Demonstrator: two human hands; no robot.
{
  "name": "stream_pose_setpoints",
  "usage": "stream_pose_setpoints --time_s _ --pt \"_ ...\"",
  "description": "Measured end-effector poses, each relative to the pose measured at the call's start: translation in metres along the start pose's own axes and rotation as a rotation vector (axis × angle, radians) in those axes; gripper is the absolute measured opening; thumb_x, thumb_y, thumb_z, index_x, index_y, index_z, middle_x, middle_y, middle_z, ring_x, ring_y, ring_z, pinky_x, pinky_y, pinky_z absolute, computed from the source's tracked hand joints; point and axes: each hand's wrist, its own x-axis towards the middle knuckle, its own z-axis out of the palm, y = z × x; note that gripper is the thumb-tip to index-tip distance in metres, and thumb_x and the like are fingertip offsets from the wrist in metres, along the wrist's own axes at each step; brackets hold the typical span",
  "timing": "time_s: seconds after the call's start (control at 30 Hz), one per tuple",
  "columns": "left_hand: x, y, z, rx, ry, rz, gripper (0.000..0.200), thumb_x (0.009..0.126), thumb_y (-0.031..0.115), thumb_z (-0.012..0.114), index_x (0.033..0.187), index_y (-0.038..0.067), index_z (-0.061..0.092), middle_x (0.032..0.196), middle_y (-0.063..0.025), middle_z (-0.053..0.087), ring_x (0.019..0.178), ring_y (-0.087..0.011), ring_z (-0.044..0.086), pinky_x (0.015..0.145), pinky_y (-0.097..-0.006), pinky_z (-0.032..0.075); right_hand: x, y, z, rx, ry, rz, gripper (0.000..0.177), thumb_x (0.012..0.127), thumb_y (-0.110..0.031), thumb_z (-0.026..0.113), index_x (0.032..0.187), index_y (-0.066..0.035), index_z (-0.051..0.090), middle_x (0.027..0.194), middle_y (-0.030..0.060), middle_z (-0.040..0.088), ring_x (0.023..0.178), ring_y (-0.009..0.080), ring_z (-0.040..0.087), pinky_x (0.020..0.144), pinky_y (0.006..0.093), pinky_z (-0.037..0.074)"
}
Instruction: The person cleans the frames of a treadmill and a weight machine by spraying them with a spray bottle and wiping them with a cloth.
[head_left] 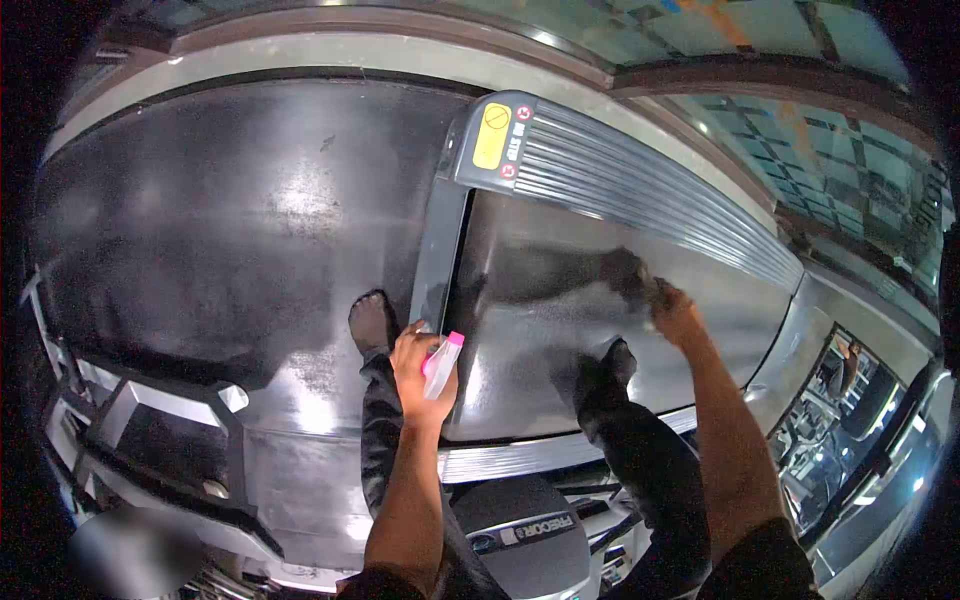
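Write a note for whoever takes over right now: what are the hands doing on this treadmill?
Left hand: shut on the bottle, pink top up, by the belt's left edge.
Right hand: down on the belt beside a dark cloth. It is blurred, so the grip is unclear.
Feet: one left of the rail, one on the belt.
Done: the belt shines in patches, but how much is wiped cannot be told.
Left: probably the rest of the belt.
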Motion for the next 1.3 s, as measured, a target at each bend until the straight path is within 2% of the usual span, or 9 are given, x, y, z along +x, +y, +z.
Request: stream_pose_setpoints --time_s 0.03,0.1,0.3,0.6,0.7,0.9,1.0,1.13,1.3 --pt "-0.008 0.001 -0.003 -0.022 -0.007 0.001 0.029 0.071 -0.006 0.072 0.095 0.004 0.060 0.103 -0.0166 0.065 0.106 -0.0371 0.063 0.090 -0.0434 0.048 -0.027 -0.024 0.002 0.095 0.087 -0.177 0.040 0.092 -0.021 0.060 0.130 -0.008 0.059 0.119 0.0235 0.066 0.110 0.0366 0.066 0.090 0.0443 0.053" --pt "-0.026 0.002 -0.007 -0.065 -0.027 0.004 0.029 0.075 -0.006 0.074 0.098 0.003 0.060 0.102 -0.0179 0.065 0.099 -0.0370 0.065 0.088 -0.0405 0.050 -0.065 -0.062 -0.001 0.121 0.033 0.028 0.036 0.090 -0.016 0.062 0.125 -0.007 0.062 0.117 0.0247 0.066 0.108 0.0389 0.066 0.089 0.0438 0.053" --pt "-0.049 0.040 -0.029 -0.110 -0.118 0.016 0.022 0.079 -0.001 0.075 0.094 0.004 0.059 0.103 -0.0169 0.065 0.101 -0.0346 0.065 0.090 -0.0406 0.050 -0.106 -0.072 -0.001 0.134 -0.093 -0.196 0.045 0.086 -0.017 0.069 0.127 -0.006 0.057 0.115 0.0265 0.061 0.108 0.0449 0.061 0.094 0.0473 0.050" --pt "-0.033 0.089 -0.041 -0.112 -0.314 0.044 0.027 0.071 0.000 0.079 0.090 0.003 0.061 0.097 -0.0149 0.064 0.104 -0.0368 0.064 0.089 -0.0443 0.048 -0.121 -0.047 0.008 0.159 0.289 -0.132 0.037 0.082 -0.001 0.065 0.118 0.001 0.057 0.130 0.0320 0.042 0.123 0.0496 0.041 0.104 0.0539 0.040" --pt "-0.025 0.097 -0.016 -0.141 -0.297 0.152 0.027 0.071 0.001 0.081 0.089 0.002 0.060 0.094 -0.0150 0.064 0.103 -0.0369 0.064 0.090 -0.0445 0.048 -0.117 -0.024 0.024 0.222 0.292 -0.108 0.040 0.083 -0.004 0.062 0.122 -0.006 0.056 0.135 0.0386 0.033 0.124 0.0580 0.037 0.104 0.0579 0.039" --pt "0.000 0.132 0.055 -0.210 -0.410 0.188 0.023 0.077 0.001 0.080 0.086 0.000 0.059 0.092 -0.0161 0.063 0.102 -0.0352 0.065 0.091 -0.0425 0.051 -0.106 0.031 0.049 0.383 0.347 -0.093 0.036 0.085 0.000 0.062 0.120 -0.006 0.058 0.123 0.0246 0.055 0.112 0.0475 0.051 0.093 0.0529 0.045" --pt "0.012 0.153 0.102 -0.212 -0.451 0.184 0.018 0.082 0.004 0.078 0.088 0.000 0.062 0.098 -0.0163 0.064 0.106 -0.0338 0.065 0.091 -0.0410 0.051 -0.087 0.055 0.046 0.457 0.364 -0.016 0.043 0.077 0.005 0.056 0.119 -0.006 0.057 0.118 0.0198 0.058 0.111 0.0464 0.049 0.092 0.0541 0.042" --pt "0.040 0.180 0.173 -0.261 -0.459 0.418 0.021 0.079 0.003 0.082 0.085 0.001 0.062 0.097 -0.0140 0.065 0.103 -0.0336 0.067 0.089 -0.0408 0.053 -0.057 0.092 0.035 0.304 0.609 -0.101 0.045 0.074 0.007 0.061 0.117 -0.005 0.058 0.117 0.0213 0.057 0.110 0.0444 0.052 0.091 0.0478 0.045" --pt "0.065 0.194 0.253 -0.288 -0.518 0.493 0.022 0.079 0.000 0.080 0.079 0.002 0.058 0.094 -0.0128 0.065 0.107 -0.0326 0.067 0.091 -0.0414 0.053 -0.001 0.172 0.022 0.664 0.729 0.000 0.038 0.080 0.001 0.069 0.116 -0.006 0.062 0.114 0.0201 0.054 0.108 0.0371 0.056 0.092 0.0434 0.048"
